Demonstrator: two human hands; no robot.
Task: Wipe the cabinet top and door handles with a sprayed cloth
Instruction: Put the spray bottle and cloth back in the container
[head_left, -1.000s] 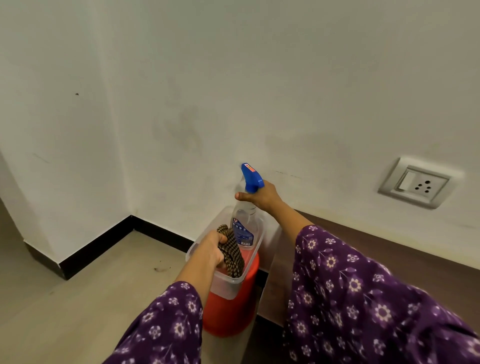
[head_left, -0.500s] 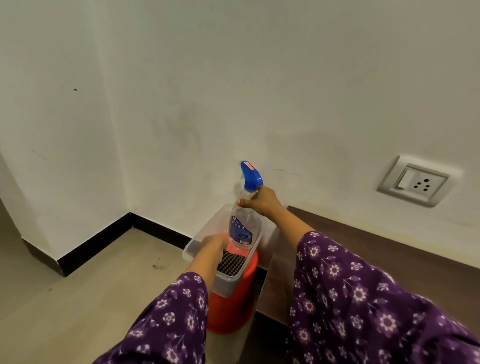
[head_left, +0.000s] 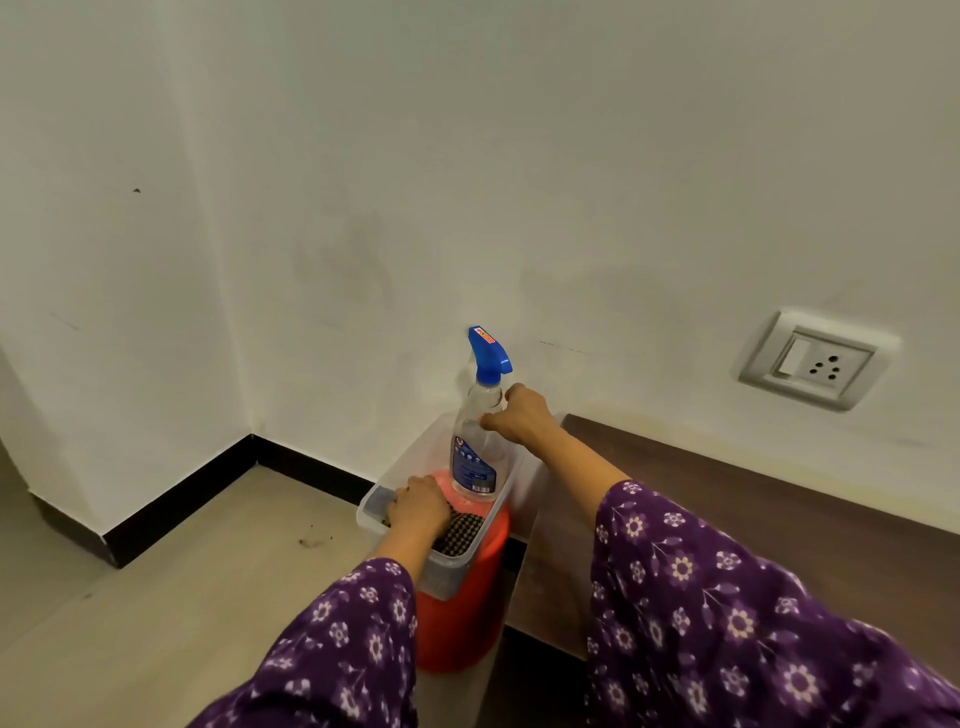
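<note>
A clear spray bottle (head_left: 475, 452) with a blue trigger head stands upright at the far end of a clear plastic bin (head_left: 457, 569). My right hand (head_left: 522, 418) is beside the bottle's shoulder, with the thumb tip touching it and the fingers not around it. A dark checkered cloth (head_left: 462, 530) lies in the near end of the bin. My left hand (head_left: 418, 506) reaches into the bin, its fingers curled down over the cloth's left part. The dark brown cabinet top (head_left: 753, 499) runs along the wall on the right.
The bin sits on a red bucket (head_left: 457, 623) on the floor, against the cabinet's left end. A wall socket (head_left: 813, 361) is above the cabinet top. A light floor (head_left: 156, 597) with a little debris lies to the left, in the room's corner.
My left hand lowered the cloth into the bin. My right hand set the bottle down in the bin and slid off its neck to its side.
</note>
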